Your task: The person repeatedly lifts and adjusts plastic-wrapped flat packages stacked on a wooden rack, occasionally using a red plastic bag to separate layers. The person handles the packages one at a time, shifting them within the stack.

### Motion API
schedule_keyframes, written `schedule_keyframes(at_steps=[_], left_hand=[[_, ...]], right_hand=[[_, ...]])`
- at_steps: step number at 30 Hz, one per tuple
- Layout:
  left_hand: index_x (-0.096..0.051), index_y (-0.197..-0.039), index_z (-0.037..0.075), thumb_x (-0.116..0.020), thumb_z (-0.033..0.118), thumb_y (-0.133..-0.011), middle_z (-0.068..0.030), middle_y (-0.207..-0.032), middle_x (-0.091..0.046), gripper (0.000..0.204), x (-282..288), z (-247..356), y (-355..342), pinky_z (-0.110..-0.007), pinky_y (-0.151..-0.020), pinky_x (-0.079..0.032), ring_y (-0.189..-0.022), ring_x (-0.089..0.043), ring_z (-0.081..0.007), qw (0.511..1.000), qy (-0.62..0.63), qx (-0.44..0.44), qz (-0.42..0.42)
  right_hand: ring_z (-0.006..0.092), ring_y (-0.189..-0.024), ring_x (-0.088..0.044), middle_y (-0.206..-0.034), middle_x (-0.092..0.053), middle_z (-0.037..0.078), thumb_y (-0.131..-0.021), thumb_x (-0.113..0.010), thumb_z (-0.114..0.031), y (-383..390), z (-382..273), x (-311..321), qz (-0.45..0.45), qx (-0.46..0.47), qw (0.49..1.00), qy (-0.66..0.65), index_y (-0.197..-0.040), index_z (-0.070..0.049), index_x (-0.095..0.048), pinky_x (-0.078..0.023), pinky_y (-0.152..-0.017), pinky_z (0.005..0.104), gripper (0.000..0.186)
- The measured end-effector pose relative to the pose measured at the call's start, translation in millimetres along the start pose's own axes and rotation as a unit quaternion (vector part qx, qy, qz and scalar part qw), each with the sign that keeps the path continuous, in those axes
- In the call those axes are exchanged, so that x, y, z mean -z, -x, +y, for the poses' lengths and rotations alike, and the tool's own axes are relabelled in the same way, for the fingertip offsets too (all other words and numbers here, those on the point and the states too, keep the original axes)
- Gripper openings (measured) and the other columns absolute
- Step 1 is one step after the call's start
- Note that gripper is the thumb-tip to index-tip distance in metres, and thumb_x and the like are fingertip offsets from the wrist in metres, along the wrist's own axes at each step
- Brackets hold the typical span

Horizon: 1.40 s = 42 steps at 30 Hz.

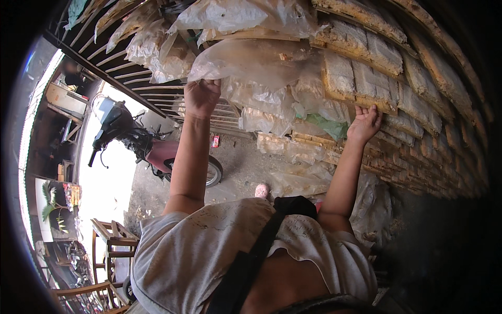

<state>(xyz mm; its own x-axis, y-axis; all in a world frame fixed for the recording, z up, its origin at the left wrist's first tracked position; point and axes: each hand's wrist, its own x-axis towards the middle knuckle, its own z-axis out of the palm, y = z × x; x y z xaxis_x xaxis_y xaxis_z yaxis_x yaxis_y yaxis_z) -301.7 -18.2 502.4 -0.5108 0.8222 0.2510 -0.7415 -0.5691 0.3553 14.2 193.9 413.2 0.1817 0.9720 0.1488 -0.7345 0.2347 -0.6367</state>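
Stacked boards of pale, crumbly-edged slabs point(426, 79) filled the space to the right of our right hand, rising tier over tier and curving away below it. Under and between our forearms spread a grey, littered floor point(243, 162). To the left of our left hand, lower down, we had a dark and pink motorbike point(159, 152) on the ground, with a slatted wooden frame point(94, 67) above it. Farther below that hand, toward our left elbow and beyond, stood wooden chairs point(111, 242).

Straight between our hands, a cloudy plastic sheet point(246, 58) billowed, its right end reaching toward a board of pale slabs point(361, 78) just above our right hand. More crumpled plastic wrap point(261, 99) hung beneath the sheet.

Our left hand point(202, 97), raised, had its fingers closed on the sheet's lower left edge. Our right hand point(365, 124) was partly open, palm up, its fingertips touching the board's lower edge; whether they gripped it or only rested there, we could not tell.

Smaller things lay around: green plastic point(328, 126) just left of our right hand, a pink shoe tip point(262, 190) low between our arms, and a red packet point(215, 141) below our left hand, just right of the forearm.
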Motion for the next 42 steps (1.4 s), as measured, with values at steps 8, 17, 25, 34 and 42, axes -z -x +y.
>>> schedule_keyframes(at_steps=[8,17,25,34,42], left_hand=[[-0.051,-0.095,-0.004,-0.045,0.000,-0.078,-0.0135,-0.092,-0.060,0.019,22.9,26.4,-28.4,-0.034,-0.083,-0.046,-0.086,-0.058,-0.0202,0.996,0.076,-0.045,-0.004],[-0.049,-0.113,-0.001,-0.044,0.011,-0.084,-0.0135,-0.114,-0.054,0.032,10.4,5.6,-4.1,-0.039,-0.095,-0.038,-0.107,-0.052,-0.0232,0.999,-0.041,-0.006,0.030],[-0.043,-0.121,0.001,-0.042,0.018,-0.085,-0.0102,-0.118,-0.049,0.039,-13.7,-9.3,19.1,-0.035,-0.095,-0.037,-0.109,-0.048,-0.0224,0.930,-0.364,0.055,-0.002],[-0.052,-0.101,0.001,-0.045,0.009,-0.085,-0.0108,-0.108,-0.057,0.020,53.3,38.2,-46.4,-0.035,-0.089,-0.042,-0.099,-0.054,-0.0189,0.996,0.060,0.002,-0.072],[-0.048,-0.112,0.001,-0.050,0.012,-0.082,-0.0145,-0.103,-0.056,0.032,-4.6,51.1,20.7,-0.036,-0.086,-0.044,-0.095,-0.056,-0.0212,0.985,-0.131,-0.104,-0.038]], right_hand=[[0.0233,-0.089,-0.052,-0.103,-0.050,0.009,-0.088,-0.045,-0.014,0.6,0.3,5.6,-0.012,-0.019,1.000,0.015,-0.105,-0.003,-0.043,-0.047,-0.075,0.0403,0.021],[0.0213,-0.092,-0.053,-0.102,-0.052,0.007,-0.084,-0.050,-0.012,-23.0,-27.3,11.4,-0.116,-0.191,0.974,-0.041,-0.103,-0.003,-0.048,-0.047,-0.079,0.0400,0.021],[0.0176,-0.098,-0.053,-0.104,-0.056,0.004,-0.080,-0.050,-0.005,-47.0,-6.2,41.2,-0.130,-0.166,0.976,-0.062,-0.107,-0.007,-0.050,-0.046,-0.080,0.0365,0.026],[0.0182,-0.099,-0.053,-0.108,-0.055,0.007,-0.080,-0.050,-0.006,-32.6,8.8,35.1,-0.140,-0.122,0.974,-0.130,-0.112,-0.006,-0.049,-0.045,-0.082,0.0357,0.031],[0.0205,-0.099,-0.052,-0.108,-0.054,0.009,-0.081,-0.048,-0.006,-33.8,6.3,39.0,-0.096,-0.117,0.980,-0.126,-0.108,-0.002,-0.049,-0.044,-0.086,0.0359,0.027]])
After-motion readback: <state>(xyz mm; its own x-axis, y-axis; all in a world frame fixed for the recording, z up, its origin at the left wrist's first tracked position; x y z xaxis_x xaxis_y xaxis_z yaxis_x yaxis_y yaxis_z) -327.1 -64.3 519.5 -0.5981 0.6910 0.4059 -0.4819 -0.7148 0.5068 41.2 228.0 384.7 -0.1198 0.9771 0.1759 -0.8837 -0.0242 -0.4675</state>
